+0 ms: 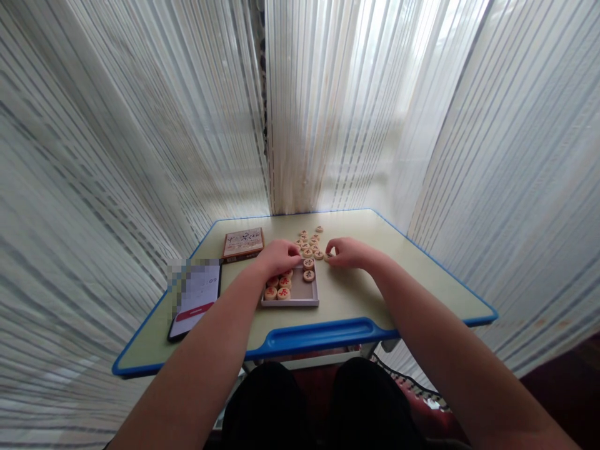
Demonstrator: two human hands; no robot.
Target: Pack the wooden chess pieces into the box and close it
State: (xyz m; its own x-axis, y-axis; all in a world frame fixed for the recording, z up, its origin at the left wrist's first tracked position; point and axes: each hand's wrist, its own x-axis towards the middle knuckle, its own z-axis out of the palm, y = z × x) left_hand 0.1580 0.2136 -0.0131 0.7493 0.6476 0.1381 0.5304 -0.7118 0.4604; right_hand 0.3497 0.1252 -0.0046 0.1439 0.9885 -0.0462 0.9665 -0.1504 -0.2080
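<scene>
Partly filled box point(316, 292), red-marked pieces point(284, 293), black-marked pieces point(308, 275)

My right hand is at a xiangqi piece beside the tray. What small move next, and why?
Probably bring the xiangqi piece at the right hand into the open tray, nearer me than the two black-marked pieces. Bare floor shows there, the red-marked pieces sit left, and the left hand is by the far edge.

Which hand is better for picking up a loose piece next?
Probably the right hand: its fingers are already at a loose piece on the table, while the left hand is over the far side of the open box.
</scene>
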